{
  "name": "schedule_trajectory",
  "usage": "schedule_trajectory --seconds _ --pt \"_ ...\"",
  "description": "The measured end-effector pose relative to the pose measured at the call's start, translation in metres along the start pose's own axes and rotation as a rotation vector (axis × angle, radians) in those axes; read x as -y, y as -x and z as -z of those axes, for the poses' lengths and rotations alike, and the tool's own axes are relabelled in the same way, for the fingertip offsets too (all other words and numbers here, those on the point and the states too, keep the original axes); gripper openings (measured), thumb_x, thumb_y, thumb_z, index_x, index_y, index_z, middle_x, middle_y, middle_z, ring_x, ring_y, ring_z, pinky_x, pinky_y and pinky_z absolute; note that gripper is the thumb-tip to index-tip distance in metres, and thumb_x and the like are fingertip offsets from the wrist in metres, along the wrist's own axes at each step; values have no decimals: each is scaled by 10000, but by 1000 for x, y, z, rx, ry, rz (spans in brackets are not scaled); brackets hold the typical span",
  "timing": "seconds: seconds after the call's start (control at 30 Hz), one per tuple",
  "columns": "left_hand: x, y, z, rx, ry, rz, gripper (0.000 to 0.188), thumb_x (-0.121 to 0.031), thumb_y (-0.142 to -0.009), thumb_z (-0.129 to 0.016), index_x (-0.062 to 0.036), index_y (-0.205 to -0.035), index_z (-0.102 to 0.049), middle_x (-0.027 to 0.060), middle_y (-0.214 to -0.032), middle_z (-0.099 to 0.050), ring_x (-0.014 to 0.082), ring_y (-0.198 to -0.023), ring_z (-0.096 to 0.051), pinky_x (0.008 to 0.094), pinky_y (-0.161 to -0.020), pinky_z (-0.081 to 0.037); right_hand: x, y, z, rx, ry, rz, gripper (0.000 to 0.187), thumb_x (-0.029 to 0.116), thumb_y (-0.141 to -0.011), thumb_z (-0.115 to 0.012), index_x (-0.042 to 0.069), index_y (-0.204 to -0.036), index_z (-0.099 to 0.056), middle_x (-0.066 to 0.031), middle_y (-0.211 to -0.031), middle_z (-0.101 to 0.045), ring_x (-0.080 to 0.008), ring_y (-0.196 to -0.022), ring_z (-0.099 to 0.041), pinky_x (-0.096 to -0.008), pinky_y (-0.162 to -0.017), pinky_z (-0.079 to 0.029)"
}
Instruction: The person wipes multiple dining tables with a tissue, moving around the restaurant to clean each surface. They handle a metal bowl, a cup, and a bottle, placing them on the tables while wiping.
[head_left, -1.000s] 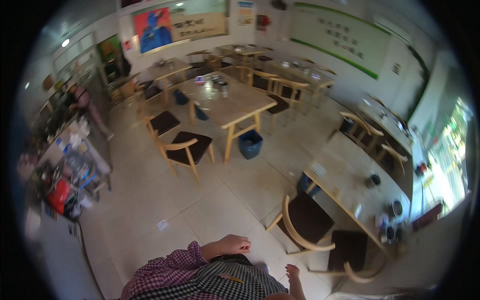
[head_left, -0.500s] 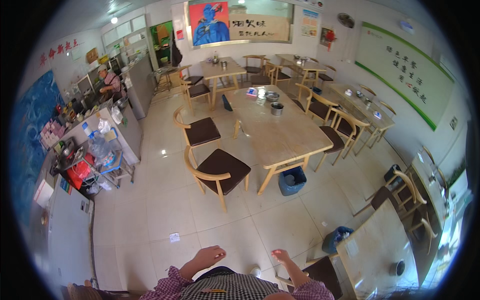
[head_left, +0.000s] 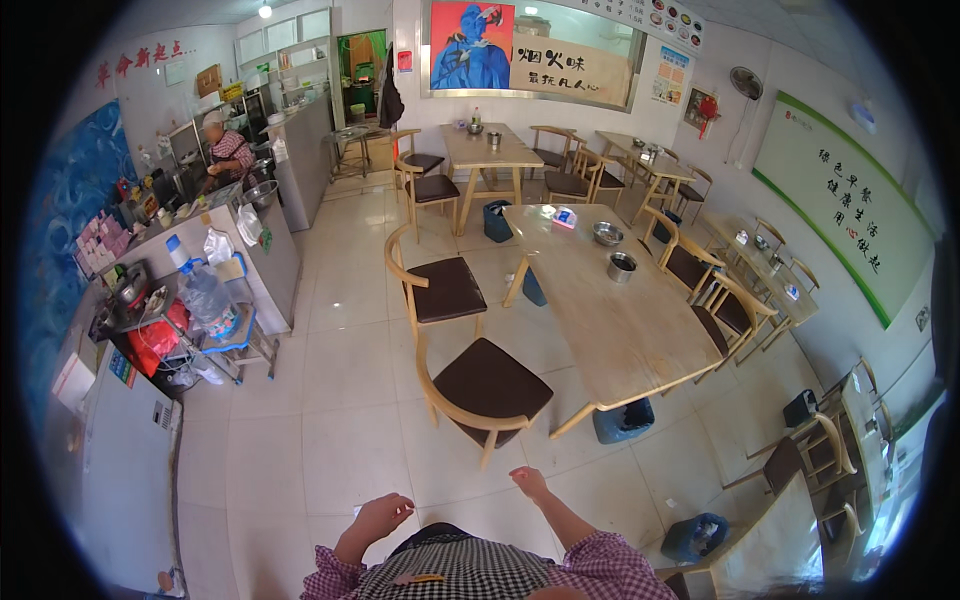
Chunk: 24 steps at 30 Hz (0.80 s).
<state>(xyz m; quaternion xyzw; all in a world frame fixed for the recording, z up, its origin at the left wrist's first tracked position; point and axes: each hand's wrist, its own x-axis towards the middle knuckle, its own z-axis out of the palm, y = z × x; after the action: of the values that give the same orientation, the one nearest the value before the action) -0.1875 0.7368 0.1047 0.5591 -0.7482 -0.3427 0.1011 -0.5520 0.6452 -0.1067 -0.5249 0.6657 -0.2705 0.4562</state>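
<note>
Nearest the hands, just above them at lower centre, stands a wooden armchair with a curved back and dark brown seat cushion (head_left: 490,385). Its seat faces the long pale wooden table (head_left: 620,320) at centre right, whose long axis runs from upper centre toward lower right. Two such chairs stand on this side, and two metal bowls (head_left: 621,266) sit on the table. The left hand (head_left: 383,517) is loosely curled, holding nothing visible; the right hand (head_left: 527,481) hangs empty with relaxed fingers.
</note>
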Motion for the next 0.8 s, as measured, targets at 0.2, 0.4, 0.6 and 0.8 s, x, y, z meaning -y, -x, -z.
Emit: schedule_trajectory --seconds 0.2,0.4,0.6,0.8 --pt "45 -101 101 -40 -54 -222 147 -208 -882 -583 -126 -993 -633 51 -886 -619 211 -755 -619 314 -661 -496 85 -77 -44 -320 507 144 322 289 -757 -666 153 -1047 -630 -55 -1120 -578 -270 -1087 -501 -457 -885 -423" --pt "83 -206 164 -18 -78 -247 148 -202 -885 -580 -120 -999 -623 52 -878 -617 213 -755 -618 311 -662 -496 147 -174 -103 -17 897 213 651 539 -749 -640 142 -1245 -500 -74 -1226 -498 -285 -1211 -382 -634 -1008 -205" --pt "127 -290 231 54 -28 -110 144 -195 -865 -609 -95 -964 -642 72 -872 -634 212 -742 -620 309 -660 -497 169 -259 -163 304 887 73 468 449 -747 -632 127 -1087 -609 -98 -1026 -630 -274 -1039 -559 -629 -995 -210" --pt "167 -414 243 172 -8 -314 103 -122 -811 -637 -60 -893 -648 89 -831 -635 206 -685 -626 309 -619 -500 157 -264 -182 260 767 -98 246 271 -742 -617 117 -929 -658 -84 -912 -664 -253 -860 -647 -468 -837 -403"
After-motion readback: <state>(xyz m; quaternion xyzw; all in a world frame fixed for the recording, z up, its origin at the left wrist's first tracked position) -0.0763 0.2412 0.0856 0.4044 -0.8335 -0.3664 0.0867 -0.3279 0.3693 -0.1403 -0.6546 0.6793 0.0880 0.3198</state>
